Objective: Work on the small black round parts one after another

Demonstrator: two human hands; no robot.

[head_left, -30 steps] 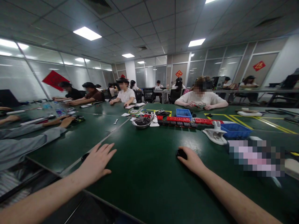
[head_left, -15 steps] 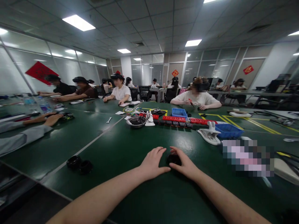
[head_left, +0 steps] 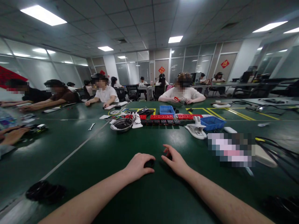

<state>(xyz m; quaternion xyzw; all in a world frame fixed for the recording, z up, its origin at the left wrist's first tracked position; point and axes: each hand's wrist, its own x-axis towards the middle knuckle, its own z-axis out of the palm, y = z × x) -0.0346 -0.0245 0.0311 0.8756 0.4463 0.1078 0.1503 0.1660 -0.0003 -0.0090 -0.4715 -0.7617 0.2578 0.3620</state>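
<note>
My left hand is curled around a small black round part low over the green table. Its fingers and thumb hide most of the part, so its exact kind cannot be made out. A short gap to the right, my right hand is held with thumb and fingers apart. The dark patch between them is too unclear to tell. Two black ring-like parts lie beside my left forearm. More dark, blurred parts are at the lower right, beyond my right forearm.
Ahead stand a metal bowl, red power strips, blue trays and a white clamp-like stand. A wrench lies left. Cables run at the right. Co-workers sit around; one co-worker's hands are at the left.
The black part, earlier at my right hand, is now in my left hand. My right hand has let go and moved slightly apart. The view has turned to the right.
</note>
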